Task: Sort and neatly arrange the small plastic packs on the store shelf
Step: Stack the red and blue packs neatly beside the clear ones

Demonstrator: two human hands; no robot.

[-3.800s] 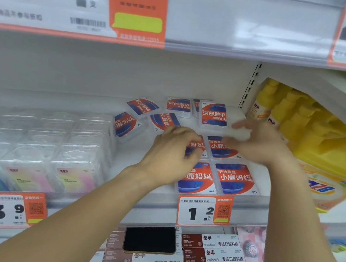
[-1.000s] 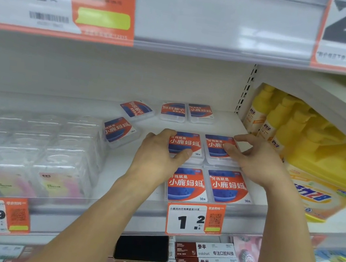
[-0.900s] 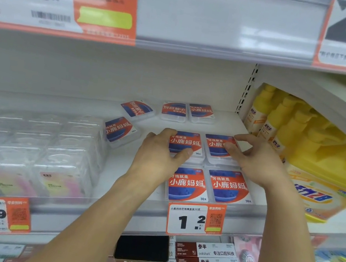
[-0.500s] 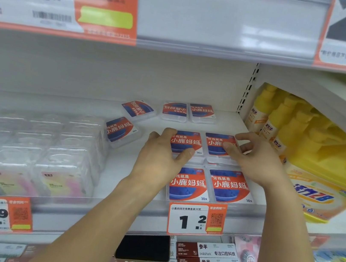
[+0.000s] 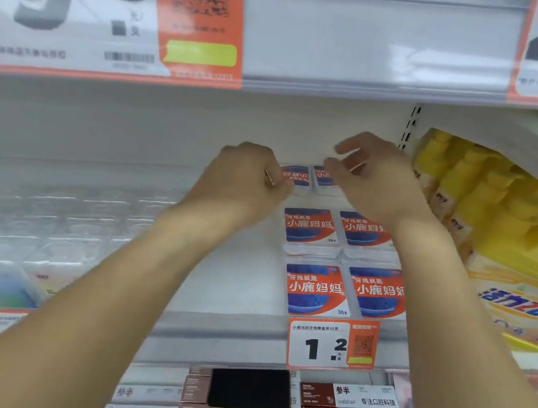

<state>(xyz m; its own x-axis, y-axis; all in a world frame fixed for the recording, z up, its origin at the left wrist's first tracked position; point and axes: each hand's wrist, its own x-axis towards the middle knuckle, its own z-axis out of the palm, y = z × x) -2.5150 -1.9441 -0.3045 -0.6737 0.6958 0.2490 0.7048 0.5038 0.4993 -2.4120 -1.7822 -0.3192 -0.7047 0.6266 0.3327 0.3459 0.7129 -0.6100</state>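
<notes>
Small clear plastic packs with red and blue labels lie flat on the white shelf (image 5: pixel 230 289). Two sit in the front row (image 5: pixel 314 289) (image 5: pixel 378 292) and two right behind them (image 5: pixel 309 227) (image 5: pixel 363 230). Two more lie at the back (image 5: pixel 296 176) (image 5: pixel 322 177). My left hand (image 5: pixel 246 179) is at the back with fingers curled, its fingertips at the left edge of the rear-left pack; what lies under it is hidden. My right hand (image 5: pixel 369 177) hovers over the rear-right pack with loosely bent fingers and nothing in them.
Stacked clear boxes (image 5: pixel 45 240) fill the shelf's left side. Yellow bottles (image 5: pixel 466 184) and a yellow detergent pack (image 5: pixel 524 305) stand to the right. A price rail with a 1.2 tag (image 5: pixel 330 345) runs along the front edge. The shelf above (image 5: pixel 354 42) hangs low overhead.
Both hands left the second-row packs and reached to the back of the shelf. The two tilted packs at the left are now hidden behind my left hand and forearm.
</notes>
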